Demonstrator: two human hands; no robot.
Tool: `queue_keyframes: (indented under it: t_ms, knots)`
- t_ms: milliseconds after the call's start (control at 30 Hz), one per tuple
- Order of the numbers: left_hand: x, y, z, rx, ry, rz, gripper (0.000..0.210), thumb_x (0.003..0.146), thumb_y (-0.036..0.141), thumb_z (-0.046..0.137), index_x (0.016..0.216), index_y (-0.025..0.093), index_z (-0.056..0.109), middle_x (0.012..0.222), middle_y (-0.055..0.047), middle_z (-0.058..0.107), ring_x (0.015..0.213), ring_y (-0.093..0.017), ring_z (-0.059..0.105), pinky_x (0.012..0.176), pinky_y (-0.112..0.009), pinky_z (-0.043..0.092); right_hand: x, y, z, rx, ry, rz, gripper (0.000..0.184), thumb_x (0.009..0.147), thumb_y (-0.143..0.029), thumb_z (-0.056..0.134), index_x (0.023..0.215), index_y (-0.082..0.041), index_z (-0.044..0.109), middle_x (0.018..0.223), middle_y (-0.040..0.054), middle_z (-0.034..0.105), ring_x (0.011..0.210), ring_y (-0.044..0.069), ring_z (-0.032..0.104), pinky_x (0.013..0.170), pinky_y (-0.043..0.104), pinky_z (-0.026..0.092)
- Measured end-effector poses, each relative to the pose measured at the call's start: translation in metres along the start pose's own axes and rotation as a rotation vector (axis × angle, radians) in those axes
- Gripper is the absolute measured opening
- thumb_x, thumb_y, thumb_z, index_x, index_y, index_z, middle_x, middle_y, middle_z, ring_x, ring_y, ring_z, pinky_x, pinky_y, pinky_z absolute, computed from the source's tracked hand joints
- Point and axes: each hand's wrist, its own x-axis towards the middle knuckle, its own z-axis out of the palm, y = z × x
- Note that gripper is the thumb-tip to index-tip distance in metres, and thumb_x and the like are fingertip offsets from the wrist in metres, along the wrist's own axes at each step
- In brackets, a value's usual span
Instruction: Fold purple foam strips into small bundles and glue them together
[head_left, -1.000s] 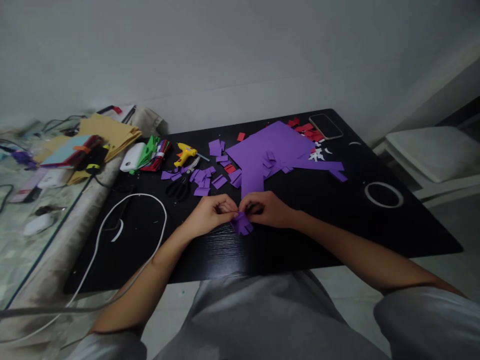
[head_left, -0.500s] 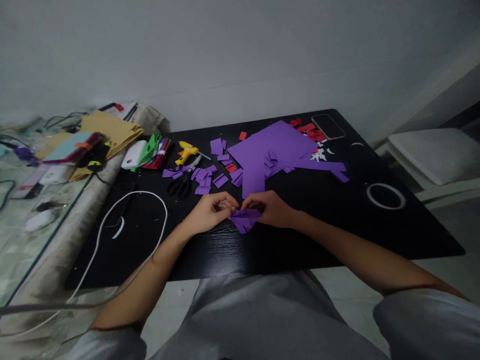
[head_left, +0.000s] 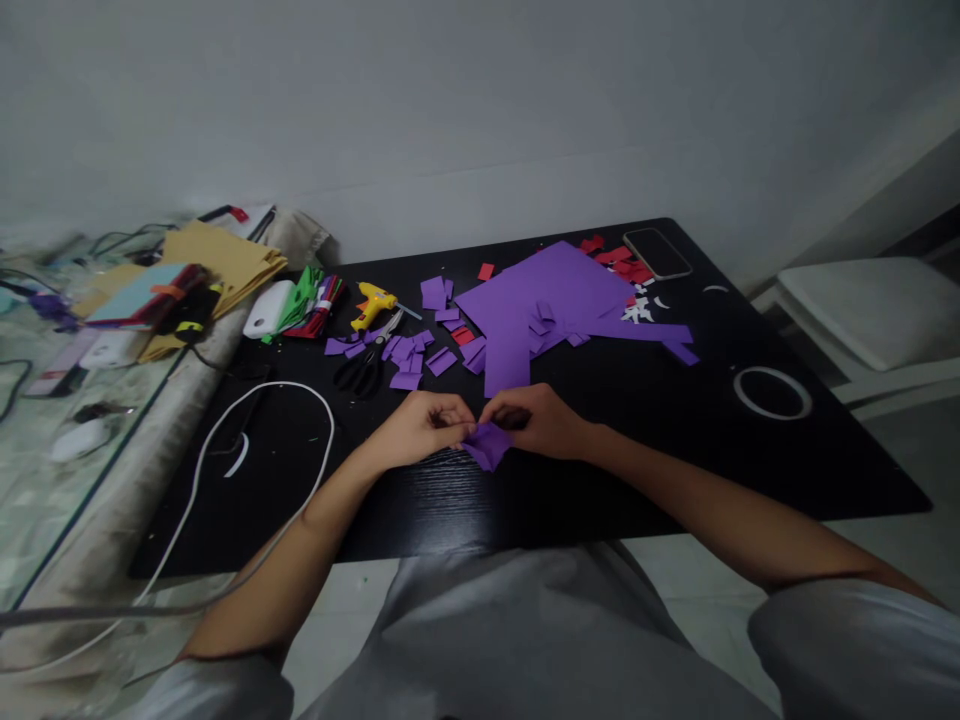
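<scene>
A small folded piece of purple paper [head_left: 489, 447] is pinched between my two hands above the front part of the black table. My left hand [head_left: 424, 428] grips its left edge with thumb and fingers. On the opposite edge, my right hand [head_left: 546, 422] is closed with the fingertips close to those of the left. Just beyond them lies a large purple sheet [head_left: 551, 285] with a strip reaching toward my hands. Several small purple cut pieces [head_left: 409, 355] are scattered left of the sheet.
Scissors [head_left: 367, 362] and a yellow glue gun [head_left: 371, 305] lie at the back left. A white cable [head_left: 196, 475] loops over the left side of the black table [head_left: 660, 440]. A phone [head_left: 657, 253], red scraps [head_left: 628, 264] and a white ring [head_left: 772, 392] are on the right.
The purple paper looks narrower and more folded between my fingers. My right hand has shifted slightly left, toward my left hand.
</scene>
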Motion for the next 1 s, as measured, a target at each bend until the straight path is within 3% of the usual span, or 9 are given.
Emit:
queue_keyframes:
  t_ms: [400,633,767,1000]
  knots:
    - [-0.0004,0.003,-0.002,0.009,-0.044,-0.006,0.016,0.086,0.027,0.063,0.084,0.012,0.068,0.064,-0.002,0.067,0.059,-0.01,0.061,0.058,-0.019,0.044,0.002,0.0026,-0.0016,0.132,-0.032,0.067,0.024,0.074,-0.028,0.08,0.092,-0.015,0.073,0.08,0.0028,0.074,0.071,0.013,0.07,0.067,0.023,0.055]
    - [-0.0018,0.0021,-0.0013,-0.039,-0.127,-0.025,0.012,0.082,0.024,0.066,0.084,0.012,0.065,0.063,0.001,0.064,0.056,-0.009,0.057,0.055,-0.018,0.04,-0.0009,0.0017,0.0016,0.06,-0.034,0.015,0.022,0.077,-0.028,0.078,0.094,-0.015,0.075,0.083,0.0037,0.076,0.072,0.013,0.07,0.067,0.022,0.055]
    - [-0.0017,-0.0003,-0.0006,-0.026,-0.133,-0.02,0.022,0.082,0.032,0.07,0.081,0.011,0.066,0.064,-0.001,0.065,0.056,-0.009,0.056,0.054,-0.019,0.04,-0.0017,0.0007,0.0022,0.033,-0.042,-0.004,0.021,0.078,-0.027,0.076,0.095,-0.014,0.075,0.082,0.0039,0.075,0.071,0.013,0.07,0.066,0.022,0.055]
    - [-0.0018,0.0022,-0.0005,-0.028,-0.137,-0.013,0.021,0.083,0.032,0.069,0.079,0.012,0.065,0.063,0.0,0.064,0.056,-0.009,0.056,0.055,-0.018,0.041,-0.0007,-0.0032,0.0001,-0.013,-0.059,-0.039,0.02,0.079,-0.025,0.075,0.096,-0.014,0.076,0.081,0.004,0.073,0.069,0.012,0.068,0.064,0.021,0.055]
